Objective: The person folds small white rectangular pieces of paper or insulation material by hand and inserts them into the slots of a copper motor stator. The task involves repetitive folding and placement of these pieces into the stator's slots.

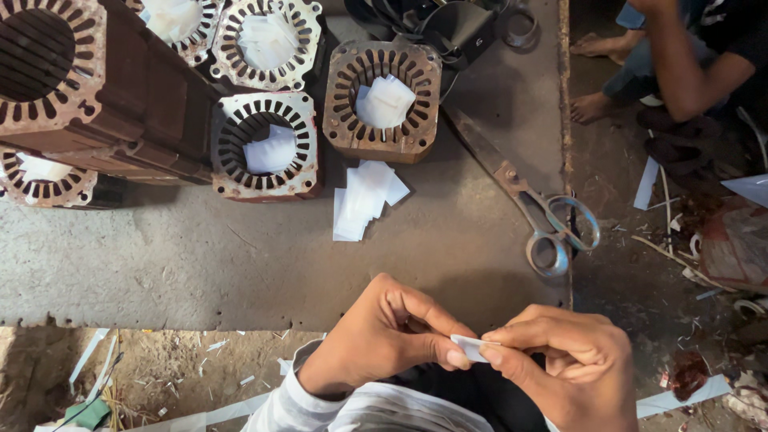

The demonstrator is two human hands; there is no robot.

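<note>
Your left hand [384, 332] and right hand [560, 360] pinch one small white paper slip [468, 347] between fingertips, which hide most of it.

No packages, labels, signs or screens — none in view.

The small white slip [468, 347] pinched between the left hand [384, 336] and the right hand [560, 364] looks like thin, matt paper. The same smooth white paper lies in a loose pile [364, 200] at the middle of the frame. The slotted rings [382, 100] along the top are rough, rusty brown metal, dull and flaky. The scissors [528, 208] at right are old metal too, dark on the blades and a bit shiny at the handle loops. The bench top [200, 256] looks grey, gritty and scratched. The sleeve [320, 404] at the bottom is soft white cloth.
</note>
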